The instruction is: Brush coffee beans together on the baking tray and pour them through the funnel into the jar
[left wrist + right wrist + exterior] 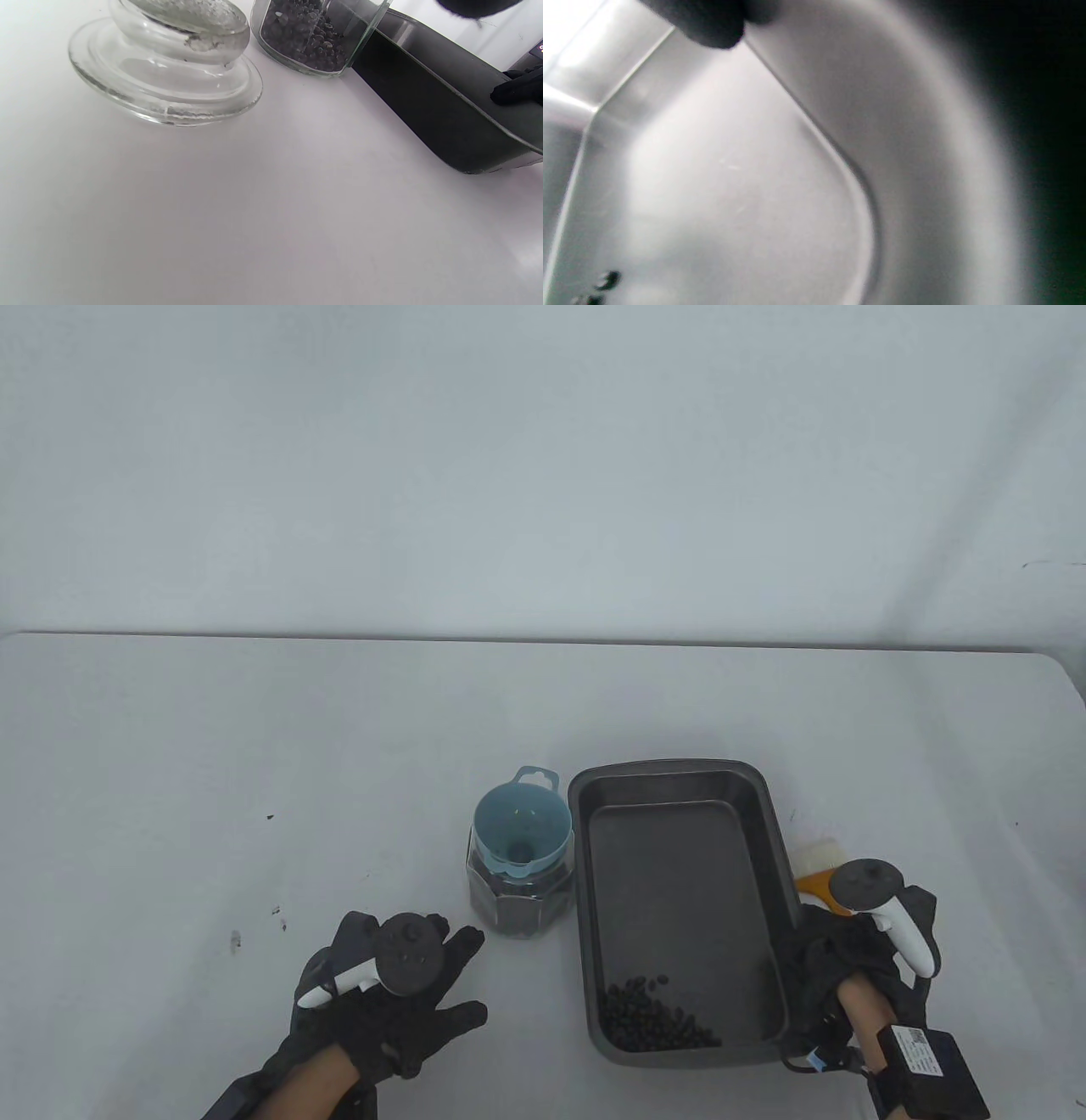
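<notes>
**Beans gathered at the near end, tray gripped for the pour**

In the table view, the dark rectangular metal baking tray (679,899) lay just right of the faceted glass jar (517,899), which carried the pale blue plastic funnel (520,824) in its mouth, presumably so the tray need travel little to pour. The dark coffee beans (657,1022) sat heaped in the tray's near left corner. The right hand (840,959) was curled over the tray's near right rim, apparently clamped on it for lifting. A white-bristled brush with an orange handle (819,869) lay behind that hand, set aside. The left hand (390,1001) rested flat beside the jar, fingers spread and holding nothing.

The left wrist view showed a clear domed glass lid (169,67) lying on the white table (254,212), the jar already part-filled with beans, and a gloved fingertip (517,89) hooked over the tray's rim.

The right wrist view looked into the tray's rounded corner; a blurred fingertip (704,21) pressed its wall.
</notes>
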Available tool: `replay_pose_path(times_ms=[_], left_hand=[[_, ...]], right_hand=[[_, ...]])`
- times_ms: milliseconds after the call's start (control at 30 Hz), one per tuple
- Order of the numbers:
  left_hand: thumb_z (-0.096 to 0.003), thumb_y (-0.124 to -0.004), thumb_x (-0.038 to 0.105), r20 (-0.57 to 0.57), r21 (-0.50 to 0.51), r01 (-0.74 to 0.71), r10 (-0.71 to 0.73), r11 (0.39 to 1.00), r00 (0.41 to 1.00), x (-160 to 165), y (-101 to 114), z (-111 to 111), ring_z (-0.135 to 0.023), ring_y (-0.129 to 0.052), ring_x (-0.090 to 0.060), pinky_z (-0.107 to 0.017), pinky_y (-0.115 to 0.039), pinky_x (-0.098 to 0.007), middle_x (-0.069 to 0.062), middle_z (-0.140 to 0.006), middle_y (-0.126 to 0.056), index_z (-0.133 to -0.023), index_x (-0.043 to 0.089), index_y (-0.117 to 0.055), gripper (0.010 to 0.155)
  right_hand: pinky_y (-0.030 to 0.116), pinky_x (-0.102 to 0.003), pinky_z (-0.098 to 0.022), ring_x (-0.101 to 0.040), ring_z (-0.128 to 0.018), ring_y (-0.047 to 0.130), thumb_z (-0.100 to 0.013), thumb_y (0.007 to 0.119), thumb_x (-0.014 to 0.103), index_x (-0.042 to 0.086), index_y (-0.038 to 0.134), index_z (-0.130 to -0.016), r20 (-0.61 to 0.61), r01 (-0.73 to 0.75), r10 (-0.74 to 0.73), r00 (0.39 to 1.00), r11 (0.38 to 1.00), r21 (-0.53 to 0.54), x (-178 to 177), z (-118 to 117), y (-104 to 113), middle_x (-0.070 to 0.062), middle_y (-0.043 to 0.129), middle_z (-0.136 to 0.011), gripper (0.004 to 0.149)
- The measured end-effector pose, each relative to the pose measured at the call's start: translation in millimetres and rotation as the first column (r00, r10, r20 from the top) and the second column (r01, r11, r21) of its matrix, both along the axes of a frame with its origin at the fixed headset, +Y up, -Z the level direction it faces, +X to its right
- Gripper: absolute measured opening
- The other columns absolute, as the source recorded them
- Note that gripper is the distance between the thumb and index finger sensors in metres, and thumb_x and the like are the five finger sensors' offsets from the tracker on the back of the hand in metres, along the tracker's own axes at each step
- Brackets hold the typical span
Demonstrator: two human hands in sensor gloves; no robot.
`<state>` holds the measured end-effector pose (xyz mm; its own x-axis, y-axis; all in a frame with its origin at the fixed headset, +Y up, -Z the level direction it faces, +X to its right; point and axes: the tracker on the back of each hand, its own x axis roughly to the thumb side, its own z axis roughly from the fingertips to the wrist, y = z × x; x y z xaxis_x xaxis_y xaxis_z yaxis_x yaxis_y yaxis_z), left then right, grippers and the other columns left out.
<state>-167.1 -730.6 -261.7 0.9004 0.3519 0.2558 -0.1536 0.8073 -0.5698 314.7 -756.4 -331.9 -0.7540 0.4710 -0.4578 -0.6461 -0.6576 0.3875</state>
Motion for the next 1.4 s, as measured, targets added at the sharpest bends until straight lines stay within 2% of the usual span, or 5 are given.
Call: replay_pose_path(times_ms=[100, 500, 733, 1200, 1400], left_hand=[[-0.0406, -0.051, 0.076, -0.001, 0.002, -0.001, 0.001, 1.000, 1.000, -0.2, 0.1, 0.1, -0.112, -0.020, -0.047, -0.078, -0.022, -0.064, -0.014, -0.119, -0.018, -0.111, 0.037, -0.018, 0.087], [-0.0408, -0.051, 0.076, 0.000, 0.004, -0.007, 0.007, 1.000, 1.000, -0.4, 0.2, 0.1, -0.112, -0.020, -0.047, -0.078, -0.022, -0.064, -0.014, -0.119, -0.018, -0.111, 0.037, -0.019, 0.087], [-0.0407, -0.051, 0.076, 0.001, 0.005, -0.008, 0.008, 1.000, 1.000, -0.5, 0.2, 0.2, -0.112, -0.020, -0.047, -0.078, -0.022, -0.064, -0.014, -0.119, -0.018, -0.111, 0.037, -0.019, 0.087], [-0.0407, -0.051, 0.076, 0.001, -0.005, -0.009, 0.009, 1.000, 1.000, -0.9, 0.0, 0.4, -0.112, -0.021, -0.047, -0.078, -0.023, -0.064, -0.014, -0.119, -0.019, -0.111, 0.037, -0.019, 0.086], [-0.0408, -0.051, 0.075, 0.000, -0.007, -0.011, 0.011, 1.000, 1.000, -1.0, 0.0, 0.4, -0.112, -0.021, -0.047, -0.078, -0.023, -0.064, -0.014, -0.119, -0.018, -0.111, 0.037, -0.019, 0.086]], right_hand=[[0.092, -0.028, -0.046, -0.018, -0.064, 0.096, -0.051, 0.080, 0.041, 0.026, 0.080, -0.058, 0.003, 0.036, -0.036, 0.999, 0.999, 0.006, 0.8, 1.9, -0.3, -0.003, 0.083, -0.082, 0.017], [0.090, -0.018, -0.033, -0.004, -0.044, 0.093, -0.052, 0.080, 0.041, 0.027, 0.081, -0.057, 0.020, 0.058, -0.058, 0.998, 0.998, 0.022, 2.2, 4.5, 2.0, 0.005, 0.084, -0.066, 0.015], [0.092, -0.014, -0.029, 0.000, -0.040, 0.094, -0.052, 0.082, 0.043, 0.028, 0.086, -0.049, 0.004, 0.123, -0.124, 0.992, 0.991, 0.050, 7.2, 4.4, 7.8, 0.008, 0.087, -0.058, 0.015], [0.094, -0.014, -0.027, 0.002, -0.034, 0.096, -0.051, 0.087, 0.041, 0.025, 0.092, -0.039, 0.084, 0.152, -0.167, 0.982, 0.975, 0.159, 24.0, 1.1, 40.9, 0.008, 0.089, -0.051, 0.020], [0.095, -0.014, -0.027, 0.003, -0.034, 0.096, -0.051, 0.087, 0.040, 0.024, 0.092, -0.038, 0.131, 0.207, -0.243, 0.961, 0.947, 0.245, 39.8, -3.5, 71.7, 0.008, 0.089, -0.050, 0.021]])
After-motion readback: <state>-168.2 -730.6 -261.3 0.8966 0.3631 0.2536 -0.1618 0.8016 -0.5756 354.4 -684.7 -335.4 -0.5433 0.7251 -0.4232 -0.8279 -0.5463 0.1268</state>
